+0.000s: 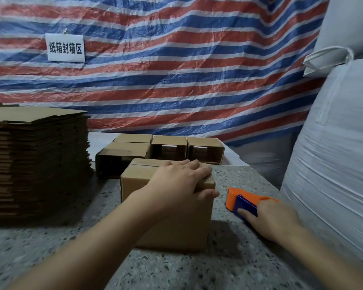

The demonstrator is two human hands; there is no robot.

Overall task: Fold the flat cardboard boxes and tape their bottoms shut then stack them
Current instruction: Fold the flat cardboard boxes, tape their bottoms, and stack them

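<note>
Pressing flat w/ spread fingers, left hand tops box; right hand grips tape dispenser.

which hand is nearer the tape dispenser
Right. The right hand is on the tape dispenser, its fingers around the body. The left hand is off to the dispenser's left, resting on top of the box.

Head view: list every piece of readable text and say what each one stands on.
"纸箱封箱区": black characters on the white paper sign pinned to the striped tarp.
Dark print on the cardboard box beside the left hand: mostly covered, unreadable.
Tape dispenser, flat cardboard stack and white sacks: no text visible.
</note>
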